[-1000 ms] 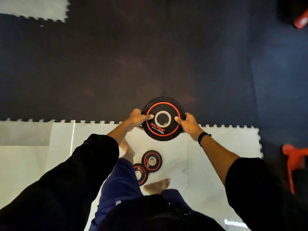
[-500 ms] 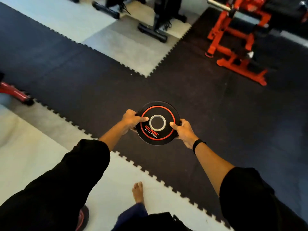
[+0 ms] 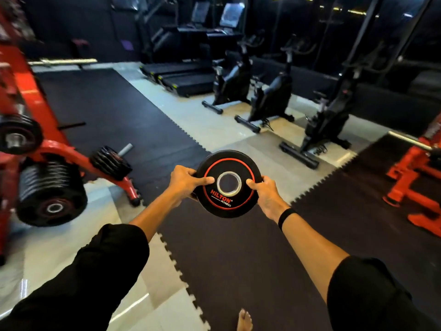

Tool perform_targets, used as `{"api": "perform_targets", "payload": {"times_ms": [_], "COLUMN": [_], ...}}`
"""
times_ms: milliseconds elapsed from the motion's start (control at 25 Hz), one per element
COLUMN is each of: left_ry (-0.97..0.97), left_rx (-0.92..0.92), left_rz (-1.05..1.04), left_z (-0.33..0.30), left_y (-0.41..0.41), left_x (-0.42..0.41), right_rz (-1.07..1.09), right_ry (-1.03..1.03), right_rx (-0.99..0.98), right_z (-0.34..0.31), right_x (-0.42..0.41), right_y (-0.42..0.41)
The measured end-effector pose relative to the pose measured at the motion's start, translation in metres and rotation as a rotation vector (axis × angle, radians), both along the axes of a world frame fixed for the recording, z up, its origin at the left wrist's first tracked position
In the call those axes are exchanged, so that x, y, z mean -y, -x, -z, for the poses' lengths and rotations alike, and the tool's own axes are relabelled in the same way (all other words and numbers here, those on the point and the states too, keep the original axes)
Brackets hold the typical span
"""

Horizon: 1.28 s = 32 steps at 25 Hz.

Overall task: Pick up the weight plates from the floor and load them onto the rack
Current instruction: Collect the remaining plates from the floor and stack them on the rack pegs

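Observation:
A black weight plate [image 3: 228, 201] with a red ring and a steel centre hole hangs in front of me, face towards me. My left hand [image 3: 185, 182] grips its left edge, thumb on the face. My right hand [image 3: 266, 195] grips its right edge the same way. The red plate rack [image 3: 69, 151] stands at the left. It carries a thick stack of large black plates [image 3: 51, 194] low down, a stack of small plates [image 3: 111, 162] on a peg with a bare steel tip, and another stack [image 3: 18, 136] higher up.
Dark rubber mats [image 3: 238, 259] and pale tiles [image 3: 71, 271] cover the floor. Exercise bikes [image 3: 269, 101] and treadmills [image 3: 183, 75] line the back. A red bench frame [image 3: 415, 177] stands at the right. My bare foot [image 3: 244, 321] shows at the bottom edge.
The view has lifted from the floor and swung left, bringing the red rack into sight. Both hands keep the same hold on the plate. The small plates on the floor have dropped out of view.

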<state>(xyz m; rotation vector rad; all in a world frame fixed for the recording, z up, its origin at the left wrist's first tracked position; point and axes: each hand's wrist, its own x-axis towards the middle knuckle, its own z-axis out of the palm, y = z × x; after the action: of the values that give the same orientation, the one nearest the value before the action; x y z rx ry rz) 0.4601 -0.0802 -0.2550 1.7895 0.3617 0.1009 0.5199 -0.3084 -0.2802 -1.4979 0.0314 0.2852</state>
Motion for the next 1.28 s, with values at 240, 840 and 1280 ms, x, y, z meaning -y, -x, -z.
{"api": "perform_targets", "payload": {"times_ms": [240, 840, 1280], "left_ry": [-0.027, -0.330, -0.360], "left_rx": [0.128, 0.253, 0.284], "left_rz": [-0.191, -0.711, -0.846], "left_z": [-0.045, -0.132, -0.171], "left_y": [-0.064, -0.079, -0.044], "left_x": [-0.125, -0.507, -0.764], "right_rz": [-0.322, -0.871, -0.960], "right_ry": [-0.037, -0.168, -0.245], "right_rx": [0.177, 0.507, 0.598], "right_z": [-0.067, -0.165, -0.189], "right_x": [-0.130, -0.569, -0.879], "right_y": [-0.121, -0.245, -0.214]}}
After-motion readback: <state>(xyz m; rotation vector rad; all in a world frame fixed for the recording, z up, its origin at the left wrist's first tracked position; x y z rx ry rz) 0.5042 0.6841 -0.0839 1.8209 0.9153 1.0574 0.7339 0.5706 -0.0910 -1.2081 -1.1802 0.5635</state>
